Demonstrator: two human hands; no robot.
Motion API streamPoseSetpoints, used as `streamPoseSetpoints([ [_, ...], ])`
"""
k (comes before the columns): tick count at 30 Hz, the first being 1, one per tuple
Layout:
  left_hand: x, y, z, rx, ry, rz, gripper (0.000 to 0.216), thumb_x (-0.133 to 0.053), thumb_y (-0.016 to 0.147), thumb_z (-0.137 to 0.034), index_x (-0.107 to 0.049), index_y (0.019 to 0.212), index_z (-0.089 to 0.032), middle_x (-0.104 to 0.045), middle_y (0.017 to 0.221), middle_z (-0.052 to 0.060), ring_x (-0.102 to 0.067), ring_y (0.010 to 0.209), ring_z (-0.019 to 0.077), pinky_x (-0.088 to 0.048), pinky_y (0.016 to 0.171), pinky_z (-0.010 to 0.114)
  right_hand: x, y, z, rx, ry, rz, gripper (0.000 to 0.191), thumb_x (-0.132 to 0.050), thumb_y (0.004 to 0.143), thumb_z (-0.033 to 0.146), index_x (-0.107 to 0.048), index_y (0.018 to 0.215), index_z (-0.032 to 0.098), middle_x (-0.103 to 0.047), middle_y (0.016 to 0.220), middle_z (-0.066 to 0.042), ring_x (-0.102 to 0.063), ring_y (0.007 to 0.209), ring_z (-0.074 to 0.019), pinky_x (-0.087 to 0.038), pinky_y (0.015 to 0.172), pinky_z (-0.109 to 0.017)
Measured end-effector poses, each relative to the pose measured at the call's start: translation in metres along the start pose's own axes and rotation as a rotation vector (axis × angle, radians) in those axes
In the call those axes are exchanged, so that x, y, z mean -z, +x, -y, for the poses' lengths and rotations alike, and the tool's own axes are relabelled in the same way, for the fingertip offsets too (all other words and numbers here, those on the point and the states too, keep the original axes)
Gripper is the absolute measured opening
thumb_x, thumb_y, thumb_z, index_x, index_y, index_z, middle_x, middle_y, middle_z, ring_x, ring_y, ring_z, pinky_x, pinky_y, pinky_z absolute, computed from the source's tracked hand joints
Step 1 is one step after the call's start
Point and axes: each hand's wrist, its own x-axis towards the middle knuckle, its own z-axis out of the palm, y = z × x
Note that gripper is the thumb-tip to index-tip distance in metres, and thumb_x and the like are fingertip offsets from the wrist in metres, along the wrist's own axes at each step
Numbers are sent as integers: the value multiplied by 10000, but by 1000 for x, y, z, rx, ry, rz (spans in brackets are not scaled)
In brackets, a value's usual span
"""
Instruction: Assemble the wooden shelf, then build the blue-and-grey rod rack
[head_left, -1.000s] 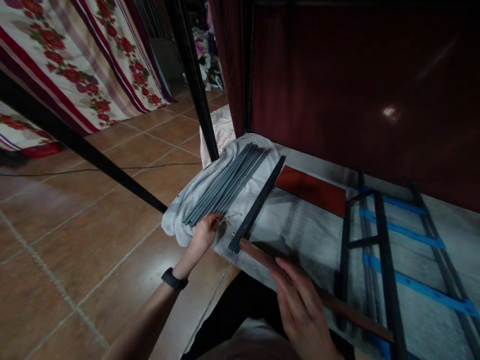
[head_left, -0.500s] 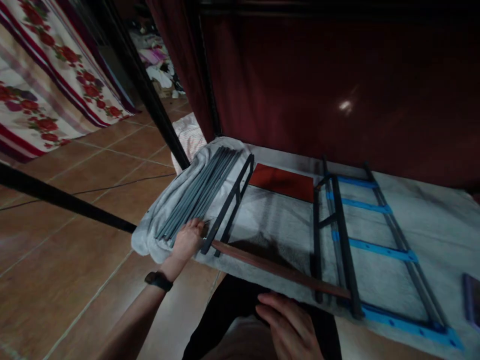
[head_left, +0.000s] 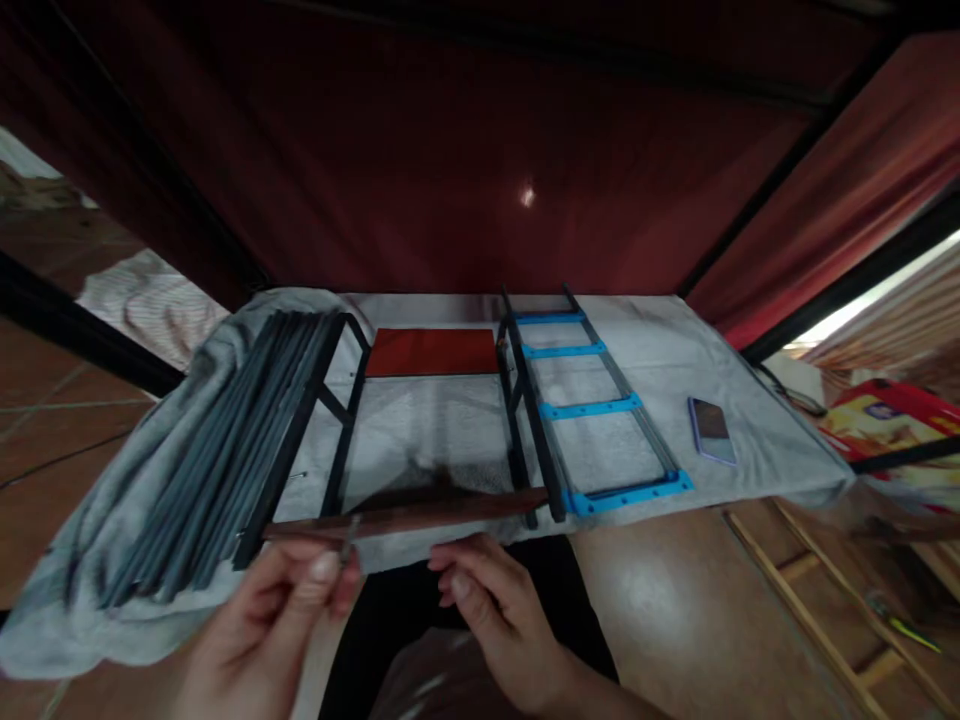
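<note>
My left hand (head_left: 274,615) is closed in a pinch on a small thin metal pin (head_left: 348,537), held just below the near end of a long brown wooden strip (head_left: 409,514). That strip lies across the near ends of a black metal frame (head_left: 334,400). My right hand (head_left: 495,620) hovers just under the strip's middle with its fingers curled together; nothing shows in them. A bundle of grey rods (head_left: 225,440) lies left of the frame on a white cloth (head_left: 420,430).
A red panel (head_left: 432,352) lies at the far end between the black bars. A black frame with blue crosspieces (head_left: 592,408) lies to the right, a phone (head_left: 711,430) beyond it. A dark red wall stands behind. Wooden slats (head_left: 810,610) lie on the tiled floor at the right.
The view has swung right. My left hand left the rods' end and came toward me with the small pin pinched in it. My right hand has curled its fingers below the strip.
</note>
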Motion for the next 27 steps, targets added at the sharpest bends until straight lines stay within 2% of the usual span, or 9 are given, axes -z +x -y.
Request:
streamPoseSetpoints([
  [3,-66,-15,-19,22,-72,324,473,-697,856,-675,-658,758,-214,-635,637,0,-573,588,151,-508,572,256,8,-3,5,-104,157,-97,317,-537,1060,427,-732,1298,350,-697,1121,-46,-680,972,-166,-595,826,-297],
  [6,-106,-21,-20,-2,-109,436,408,-694,892,-594,-663,773,-204,-640,671,0,-587,617,143,-507,591,245,22,-6,5,-168,206,-275,279,-608,1019,477,-799,1163,333,-693,1068,-44,-674,991,-178,-586,867,-308],
  [10,-138,-27,-21,-17,-122,526,321,-661,942,-474,-631,767,-207,-639,674,-14,-600,616,131,-507,594,233,38,-13,-1,-180,299,-460,214,-698,962,476,-826,1004,310,-707,970,-28,-667,857,-154,-586,742,-269],
  [13,-152,-31,-26,-93,-113,583,261,-619,980,-420,-648,817,-217,-698,738,1,-662,669,146,-542,622,243,51,-19,-4,-138,291,-551,195,-739,933,465,-810,956,284,-729,985,-29,-675,822,-149,-587,702,-261],
  [15,-156,-29,-29,-255,-33,584,207,-596,1001,-378,-696,894,-231,-751,850,28,-718,790,171,-581,711,271,64,-20,-4,-129,246,-579,208,-717,951,460,-784,972,264,-746,996,-38,-700,874,-164,-603,753,-278],
  [19,-152,-10,-24,-636,298,397,184,-589,1012,-335,-744,1079,-262,-777,1093,76,-728,1052,231,-584,946,370,101,-15,-10,-178,212,-623,282,-604,1013,489,-717,1008,231,-747,904,-42,-707,744,-161,-607,687,-289],
  [21,-152,4,-16,-738,478,342,277,-586,1013,-359,-704,1247,-267,-759,1219,88,-709,1142,258,-569,1002,414,120,-12,-20,-208,88,-567,285,-619,1003,490,-723,1021,226,-730,864,-34,-690,690,-154,-591,645,-275],
  [23,-156,16,-7,-825,615,368,378,-563,1020,-374,-641,1374,-265,-747,1275,92,-704,1169,275,-566,1009,440,136,-10,-32,-209,-124,-449,260,-622,1005,451,-752,1042,229,-707,864,-31,-679,704,-150,-575,654,-264],
  [27,-165,23,4,-946,740,461,437,-526,1025,-318,-590,1450,-240,-788,1146,80,-749,1018,266,-589,921,415,146,-10,-48,-125,-426,-261,258,-533,1054,303,-782,1087,246,-692,970,-56,-678,848,-161,-558,774,-280],
])
